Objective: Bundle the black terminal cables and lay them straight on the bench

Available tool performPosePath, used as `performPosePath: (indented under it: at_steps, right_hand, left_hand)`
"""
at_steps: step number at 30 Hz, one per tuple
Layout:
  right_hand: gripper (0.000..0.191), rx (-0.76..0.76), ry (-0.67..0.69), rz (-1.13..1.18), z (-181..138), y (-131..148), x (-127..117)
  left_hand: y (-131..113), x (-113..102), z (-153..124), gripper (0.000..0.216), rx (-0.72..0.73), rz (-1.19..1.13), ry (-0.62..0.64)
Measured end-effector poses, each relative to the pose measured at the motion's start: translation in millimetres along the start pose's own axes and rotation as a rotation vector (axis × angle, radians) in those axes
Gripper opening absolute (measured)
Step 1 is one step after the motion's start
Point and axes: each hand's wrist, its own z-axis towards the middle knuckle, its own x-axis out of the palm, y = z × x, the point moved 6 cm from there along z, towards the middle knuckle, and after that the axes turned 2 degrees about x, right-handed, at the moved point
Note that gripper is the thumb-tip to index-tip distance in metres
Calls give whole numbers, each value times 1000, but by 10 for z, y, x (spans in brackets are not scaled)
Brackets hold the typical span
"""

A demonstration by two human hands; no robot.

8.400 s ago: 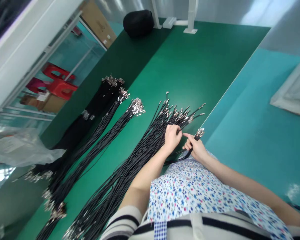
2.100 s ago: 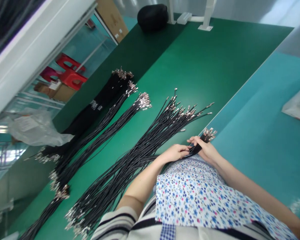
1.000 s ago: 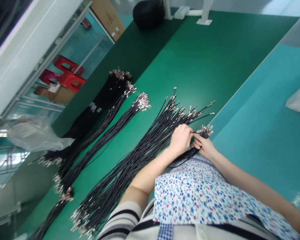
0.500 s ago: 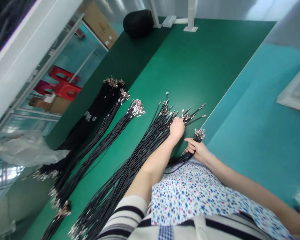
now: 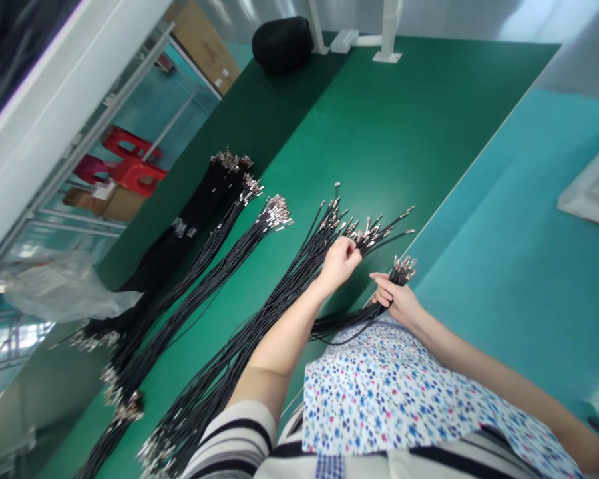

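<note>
A big loose pile of black cables [image 5: 279,299] with metal end terminals lies across the green table [image 5: 379,133]. My left hand [image 5: 338,261] is closed in a pinch on one cable of that pile, close behind its metal tip. My right hand [image 5: 395,299] is at the table's near edge, closed around a small bundle of cables [image 5: 398,273] whose silver terminals stick out above my fingers. The bundle's tails trail down over my flowered apron [image 5: 379,392].
Further left lie two neater cable bunches [image 5: 219,259] and a dark tied bundle [image 5: 190,219]. A clear plastic bag [image 5: 64,293] sits at the left edge. A black pouch [image 5: 282,43] and white stand feet [image 5: 387,53] are at the far end. Teal floor lies to the right.
My left hand went from beside my right hand out to the pile's terminal ends and has now pinched one cable there. My right hand has kept its bundle.
</note>
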Motion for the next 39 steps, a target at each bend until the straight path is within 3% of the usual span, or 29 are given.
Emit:
performPosePath:
  at_steps: [4,7,9,12,16,20,24,28,30,34,39]
  right_hand:
    - [15,-81,96,-79,-111,83,196]
    - [19,-206,15,-169,-161,133,193]
    - [16,-268,-68,-210,-183,145,121]
    - [17,-243,-91,-198,-181,106,21]
    - [27,-51,34,1,-123,-15,19]
    - [33,26,29,76,-54,-53,52]
    - [25,27,-16,50,7,-36,53]
    - [24,14,-13,21,36,19,92]
    - [27,-8,29,12,36,64,174]
    - [31,-64,57,-48,14,141,340]
    - [24,-140,-59,-99,-40,191,356]
  left_hand:
    - [-313,75,-336,9,116,-46,180]
    - [-516,171,-438,12,227,100,222]
    - [-527,194,-428,18,277,123,232]
    - [-220,179,-328,21,154,174,162]
    - [347,313,-262,24,-113,463,148]
    - [468,457,-234,16,-100,535,154]
    - [461,290,-190,7,-149,331,94]
    - [417,188,-318,15,-235,-216,238]
    - [330,157,-437,18,-240,-383,231]
    - [170,131,-651,24,-241,-376,39]
    - [78,177,-760,19,-183,-345,75]
